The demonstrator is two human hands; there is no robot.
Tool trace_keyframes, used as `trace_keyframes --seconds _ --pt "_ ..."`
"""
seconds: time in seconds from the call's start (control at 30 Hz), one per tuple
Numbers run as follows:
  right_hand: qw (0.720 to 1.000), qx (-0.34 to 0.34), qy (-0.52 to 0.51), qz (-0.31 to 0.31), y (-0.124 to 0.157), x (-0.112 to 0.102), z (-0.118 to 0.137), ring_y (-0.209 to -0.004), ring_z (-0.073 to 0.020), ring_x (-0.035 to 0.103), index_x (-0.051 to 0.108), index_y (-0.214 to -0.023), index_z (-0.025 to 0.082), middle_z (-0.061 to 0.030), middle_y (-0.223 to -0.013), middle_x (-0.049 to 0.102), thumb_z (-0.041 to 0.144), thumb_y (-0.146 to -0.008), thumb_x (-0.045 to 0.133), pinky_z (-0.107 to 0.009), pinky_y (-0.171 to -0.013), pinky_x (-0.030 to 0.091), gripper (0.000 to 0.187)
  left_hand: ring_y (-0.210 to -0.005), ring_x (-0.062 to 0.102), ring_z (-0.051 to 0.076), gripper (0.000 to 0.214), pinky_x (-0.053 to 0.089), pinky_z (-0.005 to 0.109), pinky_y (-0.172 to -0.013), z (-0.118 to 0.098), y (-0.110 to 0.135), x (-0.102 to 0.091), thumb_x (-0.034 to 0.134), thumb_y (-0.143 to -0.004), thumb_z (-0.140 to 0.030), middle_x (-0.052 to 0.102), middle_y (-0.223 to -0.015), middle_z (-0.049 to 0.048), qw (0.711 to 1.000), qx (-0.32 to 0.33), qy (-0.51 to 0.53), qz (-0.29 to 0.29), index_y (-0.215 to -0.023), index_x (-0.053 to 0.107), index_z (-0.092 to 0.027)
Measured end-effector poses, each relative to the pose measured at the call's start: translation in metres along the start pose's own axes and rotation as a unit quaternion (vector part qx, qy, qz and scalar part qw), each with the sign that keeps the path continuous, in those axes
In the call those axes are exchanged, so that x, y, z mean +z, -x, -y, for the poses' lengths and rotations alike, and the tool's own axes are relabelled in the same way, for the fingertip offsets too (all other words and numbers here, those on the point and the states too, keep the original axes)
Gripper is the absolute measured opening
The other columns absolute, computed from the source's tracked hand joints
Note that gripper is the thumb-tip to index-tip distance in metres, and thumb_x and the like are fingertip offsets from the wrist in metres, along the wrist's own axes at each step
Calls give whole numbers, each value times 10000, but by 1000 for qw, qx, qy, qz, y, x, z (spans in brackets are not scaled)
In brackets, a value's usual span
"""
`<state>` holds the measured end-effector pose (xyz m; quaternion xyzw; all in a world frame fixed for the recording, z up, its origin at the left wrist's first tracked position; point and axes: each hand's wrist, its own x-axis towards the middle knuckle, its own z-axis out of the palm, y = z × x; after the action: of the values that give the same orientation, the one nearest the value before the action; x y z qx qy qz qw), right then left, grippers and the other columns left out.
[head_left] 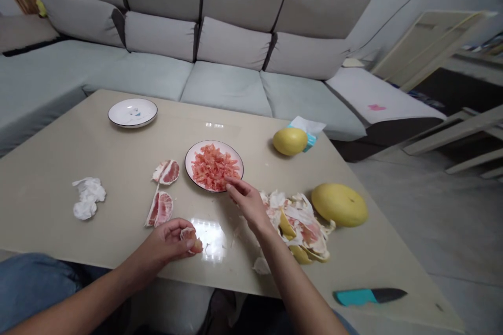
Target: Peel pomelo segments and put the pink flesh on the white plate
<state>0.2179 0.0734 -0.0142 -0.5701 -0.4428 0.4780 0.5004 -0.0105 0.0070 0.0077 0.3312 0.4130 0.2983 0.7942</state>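
"what's on your feed?"

"my left hand is closed on a small piece of fruit, pinched between thumb and fingers above the near side of the table. my right hand reaches to the near rim of the plate, fingertips at the red pulp; i can't tell whether they grip any of it."

"how would you do this bit well?"

"i'd make the left pinch light, since that flesh probably bursts easily, and tease it open rather than squeeze. on the right, i'd let go low over the middle of the pile, so nothing spills past the rim. two bigger wedges lie left of the plate."

"any brands or writing?"

"none i can read. the other plate has a printed design too small to make out. the blue tissue pack, partly hidden behind a yellow fruit, shows no legible label, nor does the knife."
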Motion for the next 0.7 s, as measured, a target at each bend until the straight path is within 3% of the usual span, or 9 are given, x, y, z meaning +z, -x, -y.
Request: trace_keyframes --seconds 0.1,0.17,0.33,0.4,0.47,0.53,0.57,0.7 --pt "1000 -25 -1 3 -8 3 5 -856 -173 607 631 -1175 208 -45 -997 697 357 -768 676 -275 -699 455 436 -863 668 176 266 492 306 -849 1 -1 -3 780 -717 -316 704 -835 41 1000 -9 10 -12 -874 625 -167" --pt "999 -36 4 -11 -6 0 7 -855 -172 604 595 -1207 209 -46 -1016 680 363 -776 666 -280 -706 460 463 -868 676 180 285 500 313 -852 3 -3 -7 789 -708 -311 713 -854 47 999 -21 15 -24 -895 627 -170" --pt "997 -33 61 -42 20 -22 10 -593 -133 514 663 -938 184 17 -703 595 343 -767 670 -266 -593 423 233 -904 672 187 310 500 337 -889 7 -5 -12 798 -700 -301 710 -905 55 998 -31 38 -44 -928 630 -174" --pt "994 -31 100 -22 38 -27 9 -601 -144 528 683 -864 191 8 -706 602 261 -746 664 -286 -619 436 139 -927 661 182 284 491 333 -911 6 -3 -9 792 -709 -293 700 -930 56 998 -30 40 -45 -909 630 -173" --pt "983 -36 180 32 58 -26 6 -771 -193 602 690 -1012 224 -48 -966 655 174 -701 654 -341 -736 467 317 -938 648 168 248 479 317 -930 2 -1 -4 785 -720 -277 684 -933 43 998 -23 38 -36 -885 631 -172" --pt "961 -49 258 91 77 -19 3 -1114 -273 545 582 -1256 264 -99 -1335 512 115 -632 685 -417 -925 424 651 -938 637 151 224 464 299 -945 -1 2 2 780 -730 -260 667 -921 25 999 -16 39 -23 -875 632 -174" --pt "955 -56 273 103 85 -14 3 -1177 -284 511 562 -1282 260 -109 -1367 488 107 -650 675 -433 -962 406 660 -933 633 144 220 459 291 -947 -2 3 5 780 -732 -255 660 -909 17 999 -11 40 -16 -875 633 -174" --pt "959 -113 222 133 103 5 12 -1003 -225 609 698 -1006 245 -80 -1055 659 162 -826 594 -364 -889 469 224 -878 627 126 213 461 271 -921 1 3 11 780 -738 -239 630 -826 -9 999 11 47 8 -870 627 -171"
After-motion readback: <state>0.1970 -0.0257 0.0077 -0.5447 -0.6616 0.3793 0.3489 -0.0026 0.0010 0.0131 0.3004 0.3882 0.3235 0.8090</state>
